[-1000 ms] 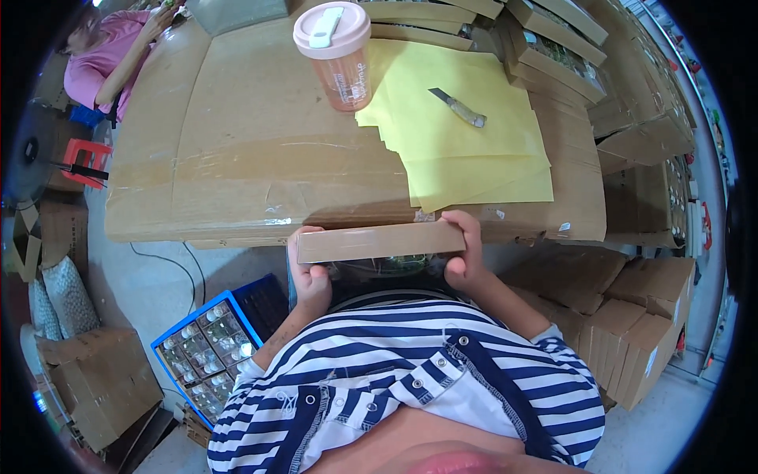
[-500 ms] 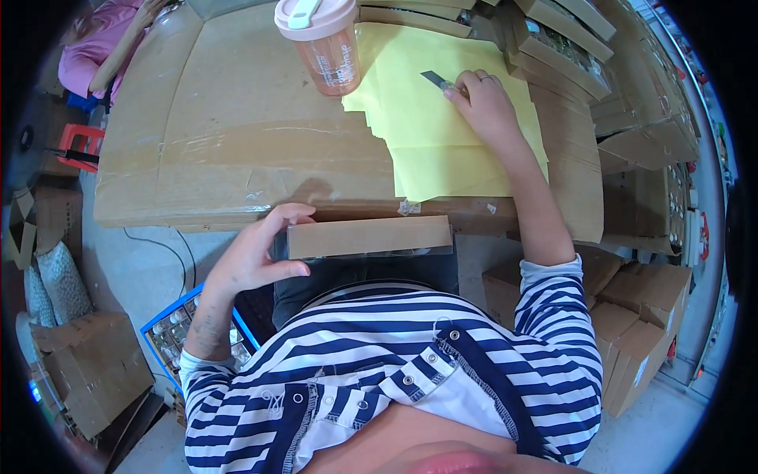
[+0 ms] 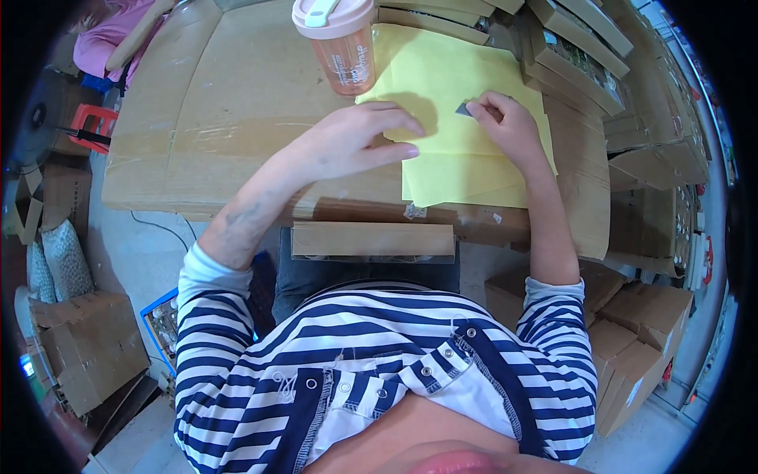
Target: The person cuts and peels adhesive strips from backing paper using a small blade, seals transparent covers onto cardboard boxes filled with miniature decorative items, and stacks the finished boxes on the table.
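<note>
My right hand [image 3: 512,133] is closed, pinching a small dark grey flat blade [image 3: 463,109] between thumb and fingers; its far end is hidden in the grip. It is held over yellow paper sheets [image 3: 462,178], which overlap on the cardboard-covered table [image 3: 213,118]. My left hand [image 3: 355,141] stretches over the table toward the sheets' left edge, fingers apart and holding nothing, and its shadow falls on the paper. A narrow cardboard box [image 3: 371,238] rests on my lap against the table's front edge.
A pink lidded cup [image 3: 347,67] stands behind my left hand. Cardboard trays [image 3: 580,63] are stacked at the far right, with cartons [image 3: 643,340] on the floor below. A person in pink [image 3: 110,39] sits at the far left near a red stool [image 3: 93,122].
My left hand has left the box on my lap and swung forward and right over the table. My right hand, with the blade, has come slightly nearer and to the right.
</note>
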`<action>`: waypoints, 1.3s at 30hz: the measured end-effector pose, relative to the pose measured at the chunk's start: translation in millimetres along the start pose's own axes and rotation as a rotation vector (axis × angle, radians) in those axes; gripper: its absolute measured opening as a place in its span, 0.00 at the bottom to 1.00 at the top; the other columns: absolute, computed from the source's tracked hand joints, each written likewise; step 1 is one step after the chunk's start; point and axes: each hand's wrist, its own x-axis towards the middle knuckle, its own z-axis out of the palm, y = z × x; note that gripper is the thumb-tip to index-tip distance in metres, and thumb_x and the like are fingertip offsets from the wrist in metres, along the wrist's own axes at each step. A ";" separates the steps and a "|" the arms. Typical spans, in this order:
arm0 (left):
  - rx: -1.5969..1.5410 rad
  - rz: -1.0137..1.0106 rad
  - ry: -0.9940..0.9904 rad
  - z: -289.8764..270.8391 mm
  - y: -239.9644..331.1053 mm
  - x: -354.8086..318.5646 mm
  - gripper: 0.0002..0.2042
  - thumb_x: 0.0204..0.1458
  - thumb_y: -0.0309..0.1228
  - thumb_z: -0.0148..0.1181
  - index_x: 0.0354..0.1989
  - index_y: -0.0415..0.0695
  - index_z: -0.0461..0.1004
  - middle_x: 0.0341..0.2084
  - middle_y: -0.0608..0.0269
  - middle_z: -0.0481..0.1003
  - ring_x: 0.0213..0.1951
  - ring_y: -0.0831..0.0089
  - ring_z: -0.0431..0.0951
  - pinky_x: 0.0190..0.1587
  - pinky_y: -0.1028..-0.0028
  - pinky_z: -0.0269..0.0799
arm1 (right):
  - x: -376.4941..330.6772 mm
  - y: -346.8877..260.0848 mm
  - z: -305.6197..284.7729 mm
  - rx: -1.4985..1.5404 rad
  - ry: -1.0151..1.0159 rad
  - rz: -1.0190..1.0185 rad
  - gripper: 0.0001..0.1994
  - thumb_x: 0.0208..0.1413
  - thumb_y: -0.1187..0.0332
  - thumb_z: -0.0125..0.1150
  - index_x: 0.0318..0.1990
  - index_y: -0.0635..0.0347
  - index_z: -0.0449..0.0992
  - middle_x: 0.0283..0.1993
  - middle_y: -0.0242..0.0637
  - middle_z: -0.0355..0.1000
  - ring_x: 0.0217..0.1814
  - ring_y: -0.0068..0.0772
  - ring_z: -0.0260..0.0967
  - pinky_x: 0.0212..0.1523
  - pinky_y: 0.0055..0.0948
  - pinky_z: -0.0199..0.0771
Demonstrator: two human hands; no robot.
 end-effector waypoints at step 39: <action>0.129 0.168 0.311 64.6 -52.3 39.5 0.16 0.54 0.49 0.61 0.37 0.50 0.85 0.32 0.56 0.83 0.36 0.54 0.82 0.41 0.57 0.76 | 45.8 117.5 -2.3 0.307 0.178 0.183 0.26 0.69 0.58 0.51 0.62 0.75 0.68 0.61 0.47 0.70 0.60 0.38 0.70 0.59 0.29 0.71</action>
